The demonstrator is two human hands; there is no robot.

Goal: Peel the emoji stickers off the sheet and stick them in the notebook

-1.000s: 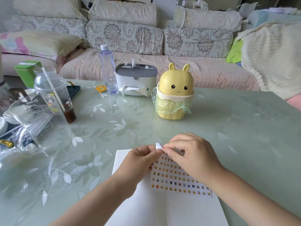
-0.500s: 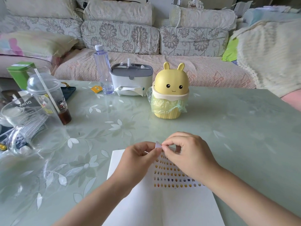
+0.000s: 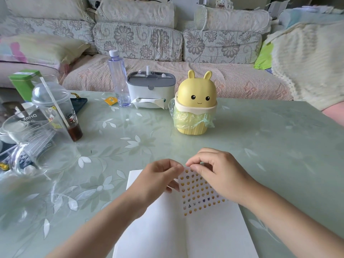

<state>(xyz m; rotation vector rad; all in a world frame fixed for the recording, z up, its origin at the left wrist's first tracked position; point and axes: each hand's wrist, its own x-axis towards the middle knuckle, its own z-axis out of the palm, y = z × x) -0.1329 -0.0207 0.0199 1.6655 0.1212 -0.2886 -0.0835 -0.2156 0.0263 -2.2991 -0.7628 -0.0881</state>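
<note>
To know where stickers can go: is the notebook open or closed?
Open. The notebook lies flat on the table, two blank white pages showing, a fold line between them.

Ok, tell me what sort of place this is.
Most likely a home living room: a floral sofa runs behind a table that holds a tissue box, a water bottle and a bunny-shaped bin.

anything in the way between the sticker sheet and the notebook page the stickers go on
Nothing visible does. The left hand and right hand both pinch the sticker sheet at its top edge, directly over the open notebook, whose white pages nearer the camera lie bare.
</note>
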